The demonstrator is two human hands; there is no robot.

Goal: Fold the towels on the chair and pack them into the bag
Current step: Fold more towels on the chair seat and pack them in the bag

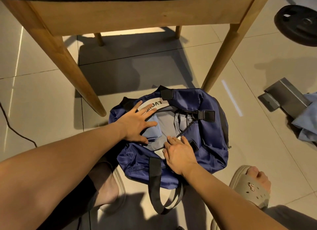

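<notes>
A navy blue bag (205,135) lies open on the tiled floor in front of the wooden chair (120,15). Its grey lining shows. Inside, at the left of the opening, lies a folded light blue towel (153,132). My left hand (135,122) presses flat on that towel with its fingers spread. My right hand (178,154) rests on the near rim of the bag's opening, fingers bent over the edge. The bag's black strap (155,183) loops toward me. The chair's seat top is out of view.
Chair legs (72,66) stand left and right of the bag. A light blue cloth (307,120) lies crumpled at the right beside a grey metal piece (284,95). A black weight plate (298,23) lies far right. A black cable (15,130) runs at left. My sandalled foot (252,185) is near right.
</notes>
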